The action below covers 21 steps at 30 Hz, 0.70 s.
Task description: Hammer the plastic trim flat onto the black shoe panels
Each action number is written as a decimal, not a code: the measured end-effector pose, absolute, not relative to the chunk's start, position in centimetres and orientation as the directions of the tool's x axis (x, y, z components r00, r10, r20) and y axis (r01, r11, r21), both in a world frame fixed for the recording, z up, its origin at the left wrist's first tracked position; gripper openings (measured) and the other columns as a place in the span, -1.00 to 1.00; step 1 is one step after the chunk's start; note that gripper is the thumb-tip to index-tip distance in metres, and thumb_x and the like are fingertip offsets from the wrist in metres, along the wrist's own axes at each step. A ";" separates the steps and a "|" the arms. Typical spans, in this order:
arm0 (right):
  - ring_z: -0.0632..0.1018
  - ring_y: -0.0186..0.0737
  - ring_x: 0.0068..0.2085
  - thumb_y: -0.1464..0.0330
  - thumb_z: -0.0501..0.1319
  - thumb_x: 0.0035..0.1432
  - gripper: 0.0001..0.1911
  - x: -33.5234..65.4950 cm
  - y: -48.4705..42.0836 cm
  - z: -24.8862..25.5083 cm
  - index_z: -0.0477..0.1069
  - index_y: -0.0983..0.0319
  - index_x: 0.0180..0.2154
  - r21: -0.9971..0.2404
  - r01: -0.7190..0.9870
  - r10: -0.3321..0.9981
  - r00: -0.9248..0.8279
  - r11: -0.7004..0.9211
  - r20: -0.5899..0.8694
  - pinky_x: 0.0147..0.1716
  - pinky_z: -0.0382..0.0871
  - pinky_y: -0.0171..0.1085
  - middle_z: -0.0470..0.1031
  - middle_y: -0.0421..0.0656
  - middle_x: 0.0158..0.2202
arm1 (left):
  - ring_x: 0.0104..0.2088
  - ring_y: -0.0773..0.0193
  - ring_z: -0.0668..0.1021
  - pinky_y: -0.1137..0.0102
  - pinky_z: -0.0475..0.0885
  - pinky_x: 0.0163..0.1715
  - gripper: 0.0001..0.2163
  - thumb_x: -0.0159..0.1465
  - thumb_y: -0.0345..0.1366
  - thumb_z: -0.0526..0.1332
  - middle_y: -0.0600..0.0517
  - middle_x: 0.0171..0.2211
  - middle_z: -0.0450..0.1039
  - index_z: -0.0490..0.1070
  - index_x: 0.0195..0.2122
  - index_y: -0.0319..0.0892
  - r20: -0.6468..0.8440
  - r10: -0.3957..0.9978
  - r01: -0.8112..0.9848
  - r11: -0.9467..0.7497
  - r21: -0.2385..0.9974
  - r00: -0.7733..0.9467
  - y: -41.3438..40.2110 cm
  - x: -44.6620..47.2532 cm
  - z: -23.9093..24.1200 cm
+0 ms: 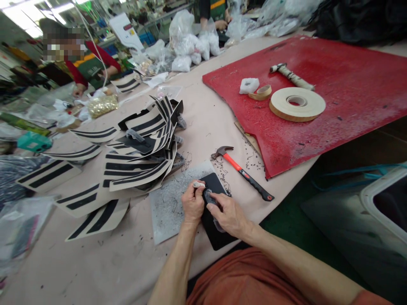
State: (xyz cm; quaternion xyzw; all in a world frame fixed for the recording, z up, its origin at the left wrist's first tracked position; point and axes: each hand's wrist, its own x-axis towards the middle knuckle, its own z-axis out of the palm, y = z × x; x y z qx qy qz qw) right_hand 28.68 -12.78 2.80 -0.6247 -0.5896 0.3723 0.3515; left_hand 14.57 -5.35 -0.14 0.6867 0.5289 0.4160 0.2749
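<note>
My left hand (193,204) is closed around a short whitish rod-like tool (199,184), whose lower end is hidden. It is over the upper part of a black panel (215,239) with rounded corners. On that panel lies a dark strip wrapped in clear plastic (219,227), like a handle. My right hand (231,215) grips the strip, thumb and index finger near its upper end. Under the panel's left side is a speckled translucent board (165,212). A claw hammer (243,173) with an orange and black handle lies just beyond my hands.
At the left, curved panels with black stripes (140,169) are piled and spread. A red board (305,63) at the right bears a tape roll (297,103) and a wrapped-handle hammer (294,77). A grey bin (359,220) stands lower right. A co-worker (92,67) sits across the table.
</note>
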 end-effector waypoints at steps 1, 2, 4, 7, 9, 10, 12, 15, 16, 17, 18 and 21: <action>0.52 -0.15 -0.20 0.25 0.08 0.33 -0.60 29.6 -12.6 3.0 0.42 0.31 0.09 -0.834 0.551 0.999 0.045 -0.018 0.009 -0.14 0.39 -0.22 0.51 -0.05 -0.20 | -0.26 0.26 0.62 0.41 0.47 -0.18 -0.87 0.34 -0.30 0.16 0.03 -0.27 0.61 0.51 -0.22 -0.14 0.288 0.952 0.499 -0.300 0.813 0.102 -5.4 14.6 -0.3; 0.50 -0.11 -0.11 0.25 0.06 0.35 -0.60 30.7 -12.4 3.1 0.41 0.31 0.09 -0.773 0.635 0.995 0.073 0.008 0.070 -0.06 0.38 -0.19 0.49 0.00 -0.13 | -0.25 0.26 0.62 0.41 0.47 -0.17 -0.87 0.35 -0.30 0.16 0.03 -0.26 0.61 0.50 -0.21 -0.13 0.296 0.948 0.498 -0.313 0.809 0.115 -5.4 14.6 -0.5; 0.44 -0.02 0.02 0.26 0.07 0.34 -0.59 33.4 -11.8 3.1 0.37 0.33 0.11 -0.603 0.797 0.978 0.144 -0.023 0.153 0.06 0.31 -0.12 0.42 0.07 0.00 | -0.24 0.25 0.63 0.40 0.47 -0.16 -0.88 0.34 -0.31 0.17 0.03 -0.25 0.62 0.50 -0.20 -0.13 0.311 0.939 0.492 -0.341 0.801 0.144 -5.3 14.6 -0.8; 0.39 0.13 0.06 0.29 0.20 0.23 -0.60 37.5 -10.6 2.6 0.36 0.36 0.05 -0.356 0.920 0.977 0.202 -0.166 0.066 0.03 0.30 -0.03 0.37 0.16 0.04 | -0.24 0.24 0.64 0.39 0.48 -0.15 -0.88 0.33 -0.33 0.17 0.03 -0.25 0.63 0.50 -0.19 -0.12 0.327 0.932 0.487 -0.360 0.796 0.154 -5.2 14.7 -1.1; 0.43 0.11 0.00 0.35 0.23 0.17 -0.68 39.4 -9.8 2.2 0.37 0.34 -0.05 -0.373 0.894 0.969 0.224 -0.246 -0.102 -0.05 0.33 -0.06 0.38 0.15 -0.02 | -0.23 0.23 0.65 0.38 0.49 -0.15 -0.87 0.32 -0.33 0.17 0.02 -0.25 0.63 0.50 -0.18 -0.12 0.328 0.933 0.488 -0.357 0.797 0.147 -5.1 14.7 -1.2; 0.45 0.06 -0.05 0.39 0.23 0.14 -0.74 40.0 -9.3 2.1 0.36 0.31 -0.11 -0.453 0.840 0.952 0.229 -0.299 -0.203 -0.10 0.34 -0.10 0.40 0.12 -0.07 | -0.23 0.22 0.65 0.38 0.49 -0.15 -0.87 0.32 -0.33 0.17 0.02 -0.24 0.63 0.50 -0.18 -0.12 0.328 0.933 0.489 -0.356 0.796 0.146 -5.1 14.7 -1.2; 0.49 -0.09 -0.20 0.45 0.20 0.10 -0.82 40.5 -8.5 2.2 0.32 0.27 -0.21 -0.622 0.665 0.901 0.199 -0.413 -0.386 -0.23 0.37 -0.18 0.44 0.02 -0.21 | -0.22 0.22 0.65 0.37 0.50 -0.14 -0.87 0.32 -0.32 0.17 0.02 -0.24 0.64 0.50 -0.19 -0.11 0.331 0.932 0.492 -0.359 0.793 0.147 -5.1 14.7 -1.2; 0.42 -0.29 -0.48 0.44 0.16 0.09 -0.92 39.9 -7.6 3.3 0.26 0.23 -0.32 -0.721 0.483 0.846 0.083 -0.496 -0.526 -0.46 0.35 -0.29 0.39 -0.17 -0.44 | -0.22 0.21 0.66 0.36 0.51 -0.14 -0.87 0.31 -0.32 0.17 0.02 -0.24 0.64 0.51 -0.19 -0.10 0.339 0.929 0.485 -0.366 0.794 0.147 -5.1 14.7 -1.3; 0.37 -0.33 -0.54 0.42 0.13 0.11 -0.94 39.5 -7.6 3.9 0.23 0.22 -0.34 -0.728 0.469 0.841 0.059 -0.500 -0.539 -0.52 0.32 -0.32 0.35 -0.22 -0.48 | -0.22 0.20 0.66 0.36 0.51 -0.14 -0.87 0.31 -0.32 0.18 0.02 -0.24 0.64 0.51 -0.19 -0.10 0.342 0.929 0.483 -0.368 0.795 0.145 -5.1 14.7 -1.4; 0.32 -0.37 -0.59 0.39 0.10 0.15 -0.95 39.1 -7.8 4.5 0.20 0.20 -0.35 -0.742 0.445 0.841 0.048 -0.501 -0.539 -0.56 0.28 -0.34 0.32 -0.26 -0.51 | -0.22 0.20 0.66 0.35 0.51 -0.14 -0.87 0.31 -0.32 0.18 0.02 -0.24 0.64 0.51 -0.19 -0.10 0.344 0.928 0.482 -0.369 0.794 0.143 -5.1 14.7 -1.4; 0.29 -0.39 -0.61 0.35 0.06 0.21 -0.92 38.7 -8.2 5.3 0.17 0.18 -0.35 -0.761 0.424 0.853 0.052 -0.490 -0.520 -0.59 0.24 -0.36 0.29 -0.29 -0.52 | -0.22 0.20 0.66 0.35 0.51 -0.14 -0.87 0.31 -0.32 0.18 0.02 -0.24 0.64 0.51 -0.19 -0.09 0.346 0.927 0.483 -0.371 0.793 0.144 -5.1 14.7 -1.5; 0.27 -0.38 -0.62 0.15 -0.05 0.34 -0.73 38.0 -10.0 7.9 0.15 0.16 -0.35 -0.808 0.517 0.957 0.097 -0.283 -0.273 -0.60 0.11 -0.37 0.25 -0.31 -0.56 | -0.23 0.21 0.66 0.36 0.51 -0.14 -0.88 0.31 -0.32 0.18 0.03 -0.24 0.64 0.51 -0.19 -0.08 0.349 0.923 0.485 -0.381 0.787 0.159 -5.0 14.7 -1.6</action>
